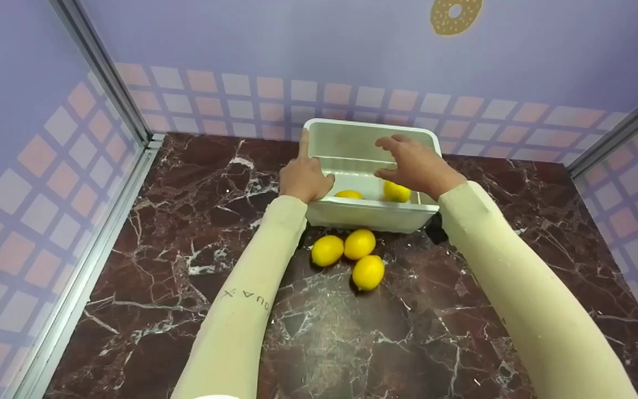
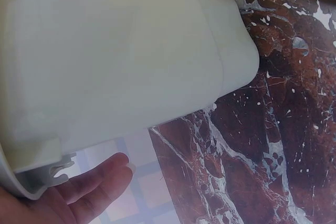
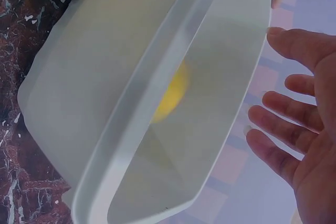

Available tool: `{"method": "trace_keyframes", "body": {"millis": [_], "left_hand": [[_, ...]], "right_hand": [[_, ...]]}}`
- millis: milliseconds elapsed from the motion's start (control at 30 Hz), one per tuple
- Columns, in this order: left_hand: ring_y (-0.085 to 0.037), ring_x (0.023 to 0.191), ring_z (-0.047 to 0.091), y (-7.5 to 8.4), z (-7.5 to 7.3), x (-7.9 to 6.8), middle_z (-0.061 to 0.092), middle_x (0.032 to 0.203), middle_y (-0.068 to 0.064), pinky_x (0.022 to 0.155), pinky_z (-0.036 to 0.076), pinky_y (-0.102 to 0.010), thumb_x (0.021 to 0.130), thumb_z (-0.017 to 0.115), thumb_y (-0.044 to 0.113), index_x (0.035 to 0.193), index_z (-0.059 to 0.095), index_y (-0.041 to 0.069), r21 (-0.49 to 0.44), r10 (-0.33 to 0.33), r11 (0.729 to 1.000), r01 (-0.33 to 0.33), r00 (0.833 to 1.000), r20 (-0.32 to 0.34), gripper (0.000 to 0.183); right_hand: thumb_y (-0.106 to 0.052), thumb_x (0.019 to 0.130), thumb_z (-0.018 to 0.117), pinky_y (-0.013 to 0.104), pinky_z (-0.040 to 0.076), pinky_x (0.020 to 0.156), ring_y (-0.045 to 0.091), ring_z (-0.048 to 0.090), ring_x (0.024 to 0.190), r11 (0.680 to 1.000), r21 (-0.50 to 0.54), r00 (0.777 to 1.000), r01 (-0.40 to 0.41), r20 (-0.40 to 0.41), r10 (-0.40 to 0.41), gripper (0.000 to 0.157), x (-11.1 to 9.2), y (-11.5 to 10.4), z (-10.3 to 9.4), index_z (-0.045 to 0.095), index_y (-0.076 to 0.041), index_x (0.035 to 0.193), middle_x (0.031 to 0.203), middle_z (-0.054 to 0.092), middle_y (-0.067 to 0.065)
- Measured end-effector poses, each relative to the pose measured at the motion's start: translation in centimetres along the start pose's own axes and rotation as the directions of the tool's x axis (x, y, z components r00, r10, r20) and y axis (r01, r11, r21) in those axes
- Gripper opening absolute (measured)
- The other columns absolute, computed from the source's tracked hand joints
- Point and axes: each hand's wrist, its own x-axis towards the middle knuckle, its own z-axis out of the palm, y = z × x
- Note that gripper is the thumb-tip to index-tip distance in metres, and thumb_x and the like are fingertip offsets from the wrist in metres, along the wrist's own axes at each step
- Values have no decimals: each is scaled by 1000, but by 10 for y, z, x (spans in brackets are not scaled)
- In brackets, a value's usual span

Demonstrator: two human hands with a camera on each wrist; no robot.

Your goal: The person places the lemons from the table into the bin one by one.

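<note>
Glossy yellow oval lemons [image 1: 368, 272]: we see two inside a white rectangular plastic bin [image 1: 366, 217], three just before it on a dark red, white-veined tabletop [image 1: 407, 338], the nearest with its long axis roughly towards us. The bin's smooth, round-cornered body runs lengthwise left to right. Our left hand [image 1: 303, 178] grips its left rim; our right hand [image 1: 416, 165] hangs over it, fingers loosely spread, holding nothing.

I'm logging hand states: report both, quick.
Left hand: holding the white bin at its left side.
Right hand: open, above the bin, holding nothing.
</note>
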Motion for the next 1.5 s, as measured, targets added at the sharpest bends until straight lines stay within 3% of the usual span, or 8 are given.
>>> {"method": "trace_keyframes", "body": {"millis": [1000,1500], "left_hand": [[-29,84,64,2,-3,-1,-5,165,1,70,54,-45,87,56,46,123,66,5,-10,-12,1000,12,1000,8,55],[-29,84,63,1,-2,-1,-6,165,0,69,54,-45,88,55,46,121,67,6,-3,-8,1000,9,1000,13,53]], "right_hand": [[-31,90,66,48,45,101,34,60,114,998,6,997,67,-28,-66,58,-9,-4,0,48,-8,140,136,54,17],[-30,91,65,49,44,103,35,58,116,999,12,998,53,-27,-53,56,-17,-3,-1,48,-9,140,138,53,16]]}}
